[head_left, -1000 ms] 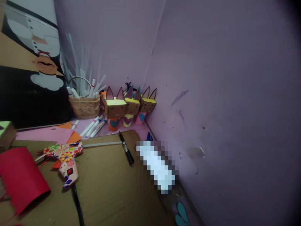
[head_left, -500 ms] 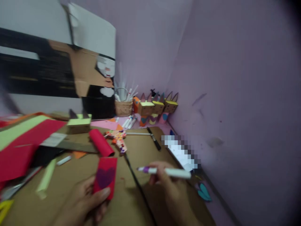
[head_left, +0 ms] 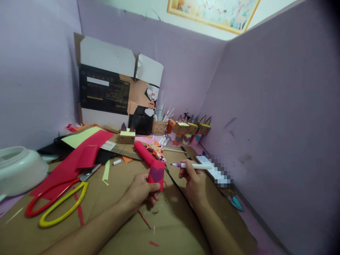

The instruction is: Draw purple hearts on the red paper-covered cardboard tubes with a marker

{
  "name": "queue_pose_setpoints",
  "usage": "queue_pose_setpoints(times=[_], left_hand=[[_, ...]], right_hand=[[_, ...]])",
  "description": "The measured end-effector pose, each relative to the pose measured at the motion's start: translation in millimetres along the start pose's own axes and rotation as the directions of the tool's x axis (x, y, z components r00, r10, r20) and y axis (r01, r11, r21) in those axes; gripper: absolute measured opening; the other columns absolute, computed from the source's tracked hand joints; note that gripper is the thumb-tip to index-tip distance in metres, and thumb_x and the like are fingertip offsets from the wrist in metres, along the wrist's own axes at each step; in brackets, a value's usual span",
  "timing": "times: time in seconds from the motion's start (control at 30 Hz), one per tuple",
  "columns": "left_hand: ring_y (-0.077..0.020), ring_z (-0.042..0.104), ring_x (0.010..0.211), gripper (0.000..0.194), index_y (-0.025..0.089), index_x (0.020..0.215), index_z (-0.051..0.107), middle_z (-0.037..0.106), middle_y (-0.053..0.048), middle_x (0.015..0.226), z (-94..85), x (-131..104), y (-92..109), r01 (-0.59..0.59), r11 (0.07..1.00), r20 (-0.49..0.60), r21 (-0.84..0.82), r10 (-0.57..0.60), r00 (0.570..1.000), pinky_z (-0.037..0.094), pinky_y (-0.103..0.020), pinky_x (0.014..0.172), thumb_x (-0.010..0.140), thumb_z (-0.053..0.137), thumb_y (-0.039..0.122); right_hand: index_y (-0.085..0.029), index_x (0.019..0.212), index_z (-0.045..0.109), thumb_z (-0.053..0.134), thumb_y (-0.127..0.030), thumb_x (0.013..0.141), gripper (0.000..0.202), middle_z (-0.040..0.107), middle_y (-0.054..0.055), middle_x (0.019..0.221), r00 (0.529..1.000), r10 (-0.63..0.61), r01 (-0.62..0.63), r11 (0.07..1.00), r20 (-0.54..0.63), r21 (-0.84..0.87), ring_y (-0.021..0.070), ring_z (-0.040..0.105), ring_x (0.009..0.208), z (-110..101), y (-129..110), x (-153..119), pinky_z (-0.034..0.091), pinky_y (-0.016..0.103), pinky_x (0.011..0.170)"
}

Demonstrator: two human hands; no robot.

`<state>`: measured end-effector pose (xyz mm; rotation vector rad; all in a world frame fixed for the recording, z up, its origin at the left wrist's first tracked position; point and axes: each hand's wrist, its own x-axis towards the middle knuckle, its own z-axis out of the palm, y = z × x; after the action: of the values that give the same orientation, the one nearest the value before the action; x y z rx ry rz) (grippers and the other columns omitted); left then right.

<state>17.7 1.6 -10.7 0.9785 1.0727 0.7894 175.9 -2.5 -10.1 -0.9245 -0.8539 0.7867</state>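
Note:
In my left hand [head_left: 145,189] is a small red paper piece [head_left: 156,174] with a purple heart drawn on it, gripped between thumb and fingers. My right hand [head_left: 193,177] pinches a white marker [head_left: 196,166], its uncapped purple tip pointing left toward the red paper but apart from it. Behind the red piece lies a rolled red paper tube [head_left: 143,152]. Close to it sits a glue gun with a colourful pattern [head_left: 157,151], its black cord [head_left: 174,181] running forward between my hands.
Red and yellow scissors [head_left: 63,203] and red paper sheets [head_left: 66,170] lie at the left, near a white pot [head_left: 22,173]. Cardboard animal heads [head_left: 127,136] and a marker basket [head_left: 159,126] stand at the back. A phone [head_left: 215,171] rests along the right wall.
The view has swung left and widened, bringing the scissors, white pot and wall picture into sight. Both hands still hold the same things, the marker tip still apart from the red paper.

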Motion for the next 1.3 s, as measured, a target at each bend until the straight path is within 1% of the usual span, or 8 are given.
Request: queue_pose_setpoints(times=[0.07, 0.2, 0.3, 0.4, 0.57, 0.8, 1.13, 1.3], left_hand=[[-0.008, 0.047, 0.031, 0.018, 0.015, 0.065, 0.049, 0.056, 0.002, 0.043, 1.3, 1.2, -0.4, -0.006, 1.0, 0.003, 0.019, 0.006, 1.0, 0.038, -0.018, 0.031, 0.056, 0.063, 0.02], [-0.0083, 0.045, 0.03, 0.018, 0.015, 0.066, 0.051, 0.056, 0.001, 0.041, 1.2, 4.4, -3.7, -0.031, 0.999, 0.03, 0.038, 0.029, 0.999, 0.036, -0.018, 0.029, 0.057, 0.064, 0.024], [-0.0082, 0.046, 0.031, 0.021, 0.015, 0.067, 0.051, 0.057, 0.001, 0.042, -0.3, 5.4, -6.3, -0.047, 0.998, 0.02, 0.04, 0.046, 0.999, 0.036, -0.018, 0.031, 0.056, 0.065, 0.025], [-0.0076, 0.043, 0.028, 0.025, 0.015, 0.067, 0.05, 0.055, 0.002, 0.038, -1.0, 5.4, -6.3, -0.045, 0.997, -0.007, 0.065, 0.045, 0.999, 0.032, -0.016, 0.029, 0.057, 0.066, 0.03], [-0.0068, 0.043, 0.029, 0.028, 0.015, 0.064, 0.049, 0.054, 0.003, 0.038, 0.3, 3.5, -4.0, -0.06, 0.996, -0.004, 0.064, 0.06, 0.998, 0.034, -0.016, 0.031, 0.054, 0.069, 0.031], [-0.0066, 0.041, 0.027, 0.028, 0.016, 0.062, 0.049, 0.053, 0.003, 0.037, 2.1, -0.2, -2.3, -0.056, 0.995, 0.001, 0.086, 0.057, 0.998, 0.031, -0.016, 0.03, 0.055, 0.069, 0.033], [-0.0065, 0.042, 0.029, 0.022, 0.015, 0.064, 0.048, 0.053, 0.003, 0.039, 2.9, 0.4, -4.2, -0.087, 0.992, -0.02, 0.096, 0.089, 0.996, 0.032, -0.016, 0.03, 0.058, 0.066, 0.026], [-0.0072, 0.047, 0.033, 0.013, 0.014, 0.067, 0.048, 0.057, 0.001, 0.049, 9.7, 4.7, 1.8, 0.017, 0.998, -0.082, 0.054, -0.013, 0.997, 0.035, -0.016, 0.031, 0.06, 0.059, 0.012]], right_hand=[[-0.014, 0.073, 0.063, 0.065, -0.038, 0.072, 0.025, 0.053, -0.003, 0.049, 1.0, -0.014, 0.014, 1.0, -0.009, -0.025, 0.0099, 0.048, 0.044, -3.3, 0.9, 1.6, 0.038, 0.022, 0.044], [-0.014, 0.07, 0.062, 0.061, -0.036, 0.075, 0.023, 0.054, -0.002, 0.048, 0.995, -0.086, 0.091, 0.988, 0.046, -0.123, 0.0107, 0.049, 0.045, -3.2, 2.6, -0.6, 0.038, 0.023, 0.046], [-0.014, 0.066, 0.06, 0.06, -0.037, 0.074, 0.025, 0.054, -0.002, 0.047, 0.994, -0.081, 0.093, 0.981, 0.072, -0.17, 0.0108, 0.048, 0.044, 0.9, 2.4, -4.4, 0.038, 0.023, 0.046], [-0.015, 0.066, 0.057, 0.059, -0.036, 0.074, 0.023, 0.05, -0.004, 0.044, 0.996, -0.04, 0.051, 0.989, 0.085, -0.138, 0.0096, 0.045, 0.041, 4.5, 2.9, -4.9, 0.037, 0.022, 0.043], [-0.014, 0.066, 0.056, 0.06, -0.036, 0.072, 0.023, 0.051, -0.003, 0.044, 0.997, -0.032, 0.038, 0.997, 0.075, -0.073, 0.0095, 0.046, 0.041, 4.4, 3.6, -1.6, 0.037, 0.021, 0.042], [-0.014, 0.066, 0.055, 0.059, -0.036, 0.074, 0.024, 0.05, -0.004, 0.044, 0.996, -0.039, 0.048, 0.994, 0.086, -0.102, 0.009, 0.045, 0.04, 5.0, 0.4, -2.2, 0.036, 0.021, 0.043], [-0.014, 0.067, 0.055, 0.059, -0.036, 0.075, 0.023, 0.051, -0.004, 0.046, 0.995, -0.059, 0.065, 0.995, 0.079, -0.073, 0.0093, 0.045, 0.042, 6.3, 0.1, -2.8, 0.037, 0.021, 0.044], [-0.015, 0.068, 0.056, 0.063, -0.038, 0.072, 0.024, 0.053, -0.004, 0.047, 0.993, -0.065, 0.068, 0.997, 0.097, -0.03, 0.0097, 0.046, 0.042, 15.3, -3.3, 11.5, 0.037, 0.021, 0.042]])
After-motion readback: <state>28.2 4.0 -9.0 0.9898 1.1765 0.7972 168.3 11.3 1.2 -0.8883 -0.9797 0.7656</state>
